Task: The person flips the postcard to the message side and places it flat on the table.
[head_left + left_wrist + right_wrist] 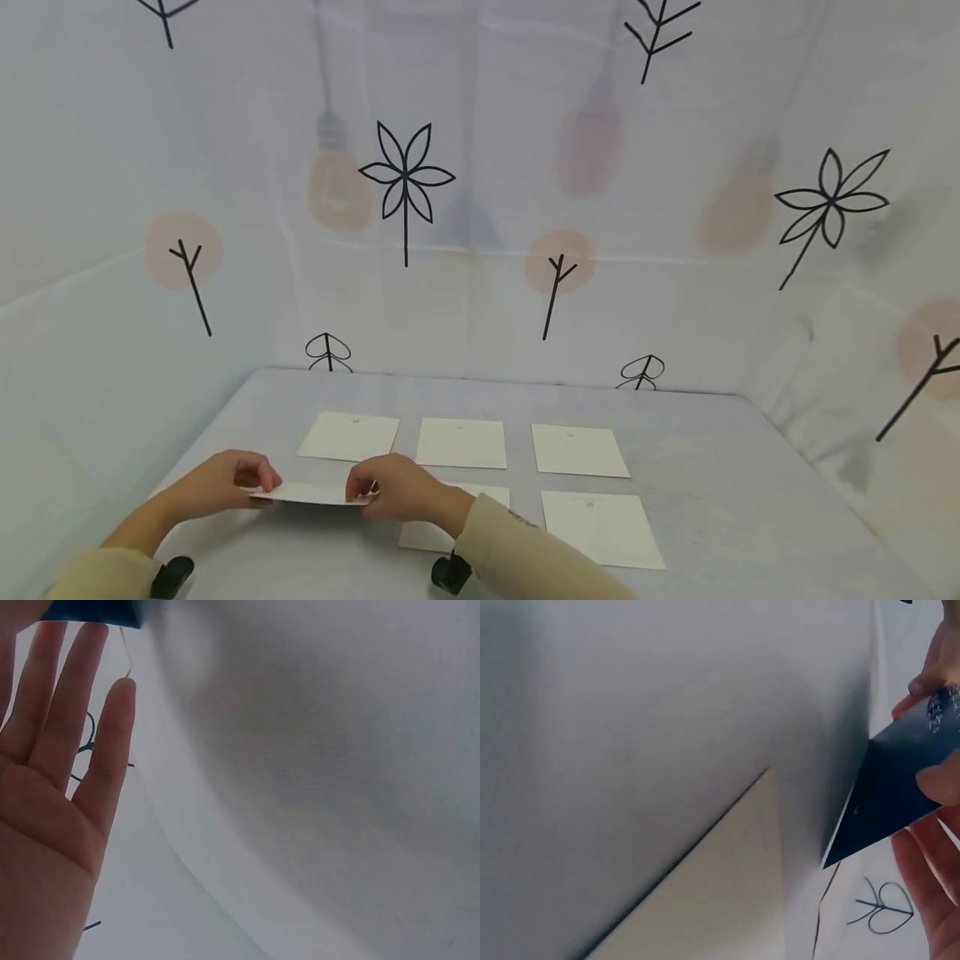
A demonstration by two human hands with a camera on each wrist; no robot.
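A card [315, 494] with a white upper face is held nearly level above the left front of the table. My left hand [219, 483] pinches its left end, and my right hand [405, 490] grips the right end. Seen from the right wrist, the underside of the card [889, 791] is dark blue with white lettering near the far hand. In the left wrist view, the fingers [56, 712] reach up to the card's blue edge [94, 610]. Beneath the right forearm lies a cream card [423, 536], partly hidden.
Three cream cards lie in a back row: left [349, 436], middle [461, 443] and right [581, 451]. Another card [602, 529] lies at the front right. The table [750, 500] has a pale cloth, and white printed curtains [480, 317] enclose it.
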